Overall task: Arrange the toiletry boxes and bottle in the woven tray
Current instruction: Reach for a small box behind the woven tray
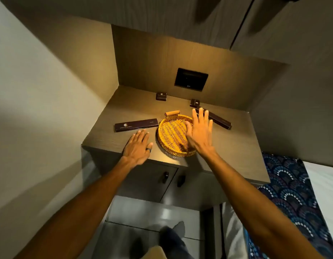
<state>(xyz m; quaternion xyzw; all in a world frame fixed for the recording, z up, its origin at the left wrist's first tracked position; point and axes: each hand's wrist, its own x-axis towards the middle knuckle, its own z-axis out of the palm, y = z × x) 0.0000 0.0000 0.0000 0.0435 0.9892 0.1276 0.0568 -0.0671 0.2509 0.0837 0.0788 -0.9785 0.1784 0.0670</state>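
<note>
1. Woven tray: a round, golden wicker tray sits near the front edge of a wooden countertop set in a lit alcove. Nothing lies inside it.
2. Just behind the tray's far rim lies a small tan bottle on its side, close to or touching the rim.
3. To the left of the tray, a long dark box with pale lettering lies flat on the counter, its right end just beside the tray.
4. To the right and behind the tray, a second long dark box lies at an angle, partly hidden by fingertips.
5. Two small dark boxes sit further back: one small box behind the tray toward the left, and another small box just at the far end of the angled long box.
6. The left hand is flat and spread, palm down at the counter's front edge, between the left long box and the tray. It holds nothing. A dark ring is on one finger.
7. The right hand is spread wide with fingers apart, over the tray's right side. It holds nothing. Whether it touches the tray cannot be told.
8. A dark wall panel is set in the alcove's back wall.
9. Below the counter are cabinet doors with dark handles. A patterned blue cloth shows at the right.
</note>
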